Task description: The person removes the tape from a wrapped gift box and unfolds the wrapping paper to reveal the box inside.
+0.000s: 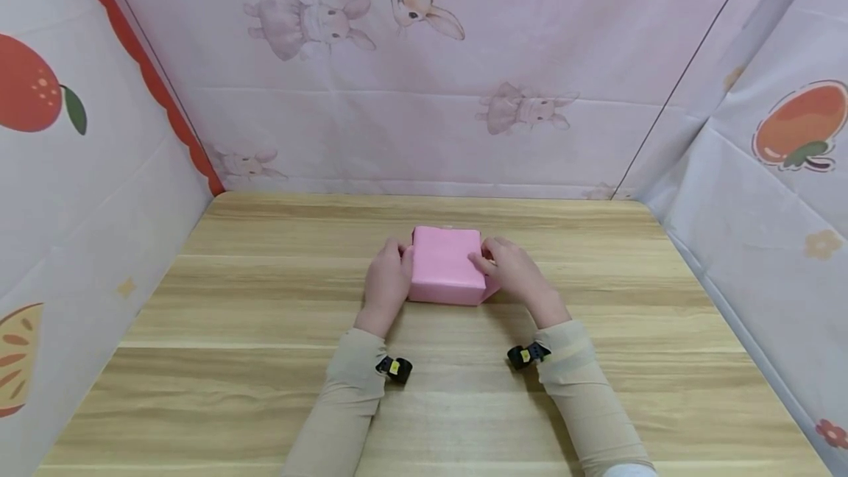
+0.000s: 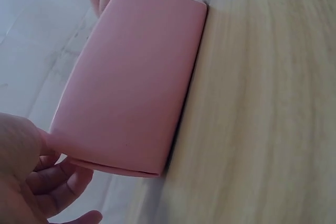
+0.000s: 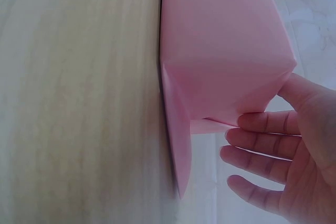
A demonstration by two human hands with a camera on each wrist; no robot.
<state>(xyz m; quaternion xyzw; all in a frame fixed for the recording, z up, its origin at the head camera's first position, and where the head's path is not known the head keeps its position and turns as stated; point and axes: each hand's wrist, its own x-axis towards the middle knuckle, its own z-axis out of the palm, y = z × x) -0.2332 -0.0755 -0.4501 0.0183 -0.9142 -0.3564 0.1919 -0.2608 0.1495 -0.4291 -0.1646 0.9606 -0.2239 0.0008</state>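
A box wrapped in pink paper (image 1: 447, 256) rests on the wooden table, between both hands. At its left end the left hand (image 1: 389, 278) holds the paper, with the thumb at the upper corner and the fingers curled below it in the left wrist view. The right hand (image 1: 513, 269) is at the opposite end, its thumb on the top edge and its index fingertip at the folded paper. In the right wrist view the other fingers stretch out beside the box, and a pointed paper flap (image 3: 179, 150) sticks out from the lower edge.
Bare wood-grain tabletop (image 1: 457, 403) surrounds the box. A pink cloth wall with printed rabbits (image 1: 411, 138) rises behind the table, and white cloth walls with fruit prints stand at the left (image 1: 79, 205) and right (image 1: 742, 241).
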